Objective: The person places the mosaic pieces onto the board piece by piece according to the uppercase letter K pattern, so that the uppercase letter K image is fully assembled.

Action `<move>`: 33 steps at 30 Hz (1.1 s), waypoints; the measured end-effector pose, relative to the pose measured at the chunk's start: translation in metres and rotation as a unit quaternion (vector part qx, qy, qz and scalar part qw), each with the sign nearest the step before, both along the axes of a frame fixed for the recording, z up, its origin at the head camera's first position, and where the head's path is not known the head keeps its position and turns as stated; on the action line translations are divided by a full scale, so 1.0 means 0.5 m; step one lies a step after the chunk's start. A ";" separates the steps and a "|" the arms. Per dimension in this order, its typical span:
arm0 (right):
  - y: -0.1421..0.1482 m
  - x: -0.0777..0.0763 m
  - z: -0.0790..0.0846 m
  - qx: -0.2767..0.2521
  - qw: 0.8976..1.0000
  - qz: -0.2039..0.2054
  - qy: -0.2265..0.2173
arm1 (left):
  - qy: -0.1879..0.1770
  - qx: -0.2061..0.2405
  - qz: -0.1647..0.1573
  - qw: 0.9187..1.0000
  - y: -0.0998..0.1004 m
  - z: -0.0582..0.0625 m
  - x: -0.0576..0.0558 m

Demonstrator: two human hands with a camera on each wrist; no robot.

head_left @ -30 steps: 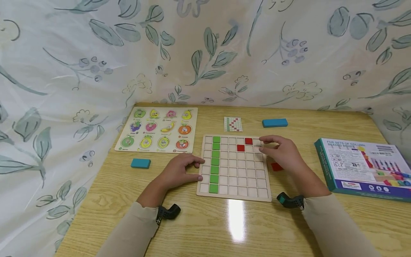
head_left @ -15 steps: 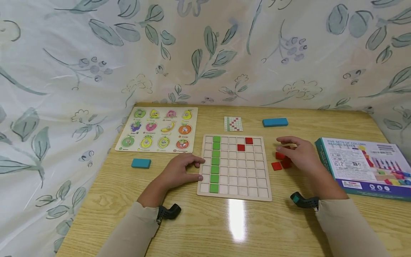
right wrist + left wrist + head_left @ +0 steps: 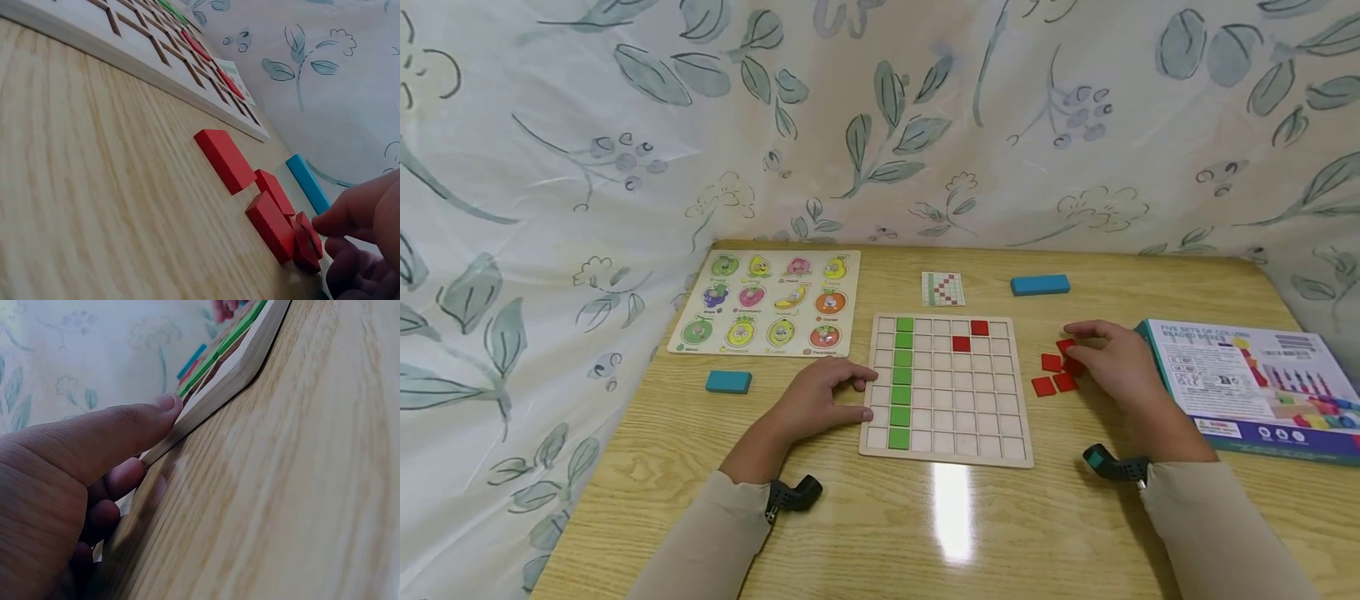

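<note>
Moved to the red tiles (image 3: 1052, 362), the right hand (image 3: 1111, 362) is being kept narrow, grip unclear, while the board (image 3: 966, 407) is maybe being steadied by the spread left hand (image 3: 814, 400).

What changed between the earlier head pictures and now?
The right hand moved right from over the right edge of the board to the loose red tiles, where it touches one; whether it grips it is unclear. More of those tiles now show. The left hand stayed at the board's left edge, and the green tiles and two placed red tiles stayed.
</note>
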State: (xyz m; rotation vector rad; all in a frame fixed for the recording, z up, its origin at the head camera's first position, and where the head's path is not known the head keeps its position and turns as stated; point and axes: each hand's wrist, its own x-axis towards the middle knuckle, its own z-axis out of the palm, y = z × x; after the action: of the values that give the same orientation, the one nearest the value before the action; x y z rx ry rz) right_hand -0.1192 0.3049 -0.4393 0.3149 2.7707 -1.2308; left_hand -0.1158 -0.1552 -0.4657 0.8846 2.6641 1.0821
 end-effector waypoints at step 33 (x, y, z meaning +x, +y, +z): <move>0.009 -0.017 -0.011 0.034 0.999 0.008 0.000 | -0.006 -0.001 0.006 1.000 0.000 0.003 0.002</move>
State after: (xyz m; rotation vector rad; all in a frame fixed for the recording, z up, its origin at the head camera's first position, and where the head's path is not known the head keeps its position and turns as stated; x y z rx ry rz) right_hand -0.1278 0.3091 -0.4448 0.2966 2.8125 -1.1356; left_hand -0.1150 -0.1550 -0.4644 0.8612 2.6636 1.0837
